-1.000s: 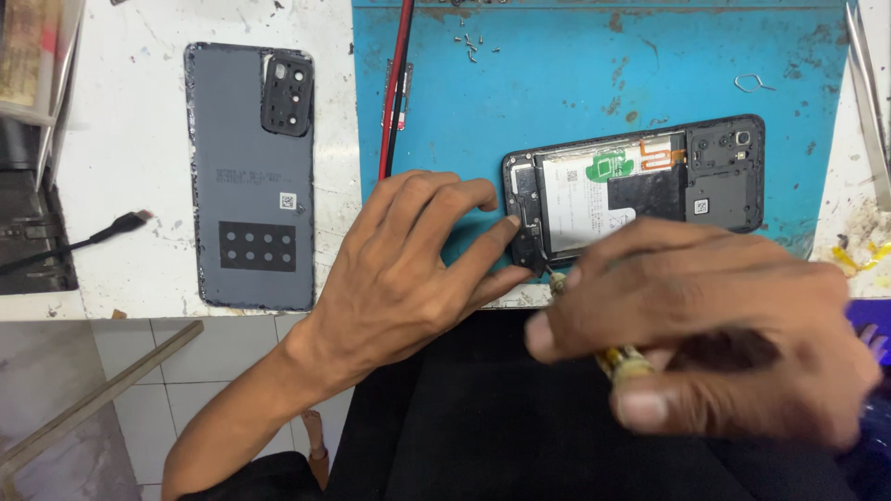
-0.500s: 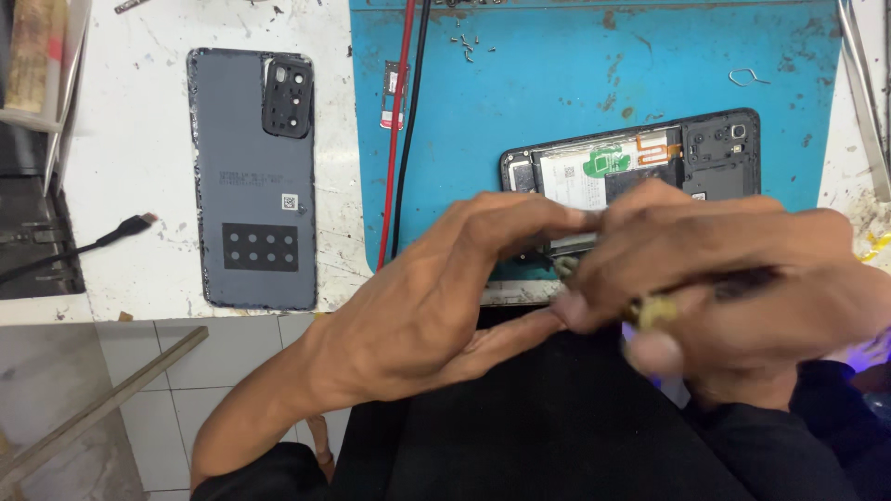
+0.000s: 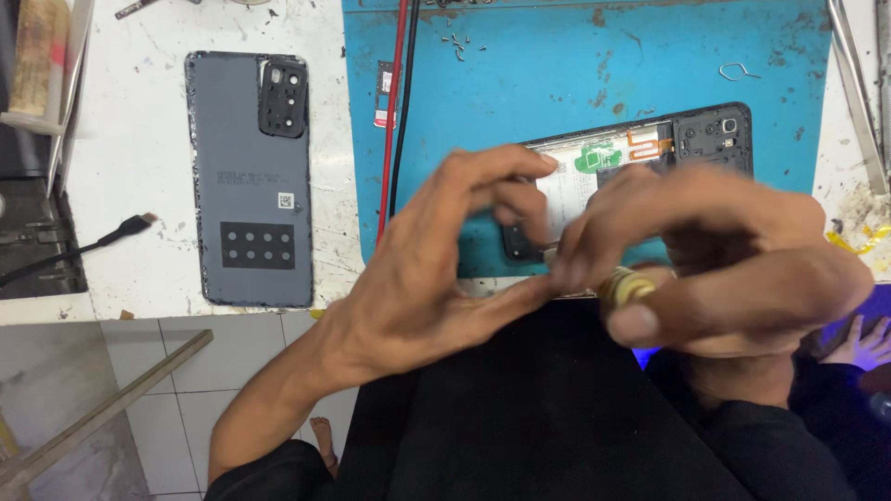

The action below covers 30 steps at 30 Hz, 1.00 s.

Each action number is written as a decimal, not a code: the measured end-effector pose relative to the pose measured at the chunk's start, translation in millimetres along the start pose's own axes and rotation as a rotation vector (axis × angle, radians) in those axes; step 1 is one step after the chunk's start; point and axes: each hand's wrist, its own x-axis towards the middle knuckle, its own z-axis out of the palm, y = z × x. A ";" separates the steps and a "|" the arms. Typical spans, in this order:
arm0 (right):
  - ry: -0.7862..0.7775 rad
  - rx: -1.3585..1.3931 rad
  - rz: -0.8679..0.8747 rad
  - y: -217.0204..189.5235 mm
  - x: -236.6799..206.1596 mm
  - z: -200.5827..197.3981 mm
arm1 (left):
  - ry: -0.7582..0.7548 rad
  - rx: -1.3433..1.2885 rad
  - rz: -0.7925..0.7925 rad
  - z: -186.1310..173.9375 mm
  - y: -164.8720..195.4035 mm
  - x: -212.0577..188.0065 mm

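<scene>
An opened phone with its inner parts exposed lies on the blue work mat. My left hand rests over the phone's near left end, fingers curled on its edge. My right hand is closed around a screwdriver with a brass-coloured collar, its tip hidden between my fingers at the phone's lower edge. The two hands touch each other there. The phone's detached grey back cover lies face down on the white table, well left of both hands.
Red and black wires run down the mat's left edge. Several tiny screws lie near the mat's top. A black cable plug lies at the far left. Metal tweezers rest at the right. My dark lap fills the foreground.
My hands have risen and closed together over the phone's near end, covering more of it. The view has shifted slightly, with the right hand now higher over the phone.
</scene>
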 end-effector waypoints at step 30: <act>0.050 -0.034 -0.018 13.7 -21.2 -4.4 | -0.147 0.407 0.091 -3.6 -7.5 -14.4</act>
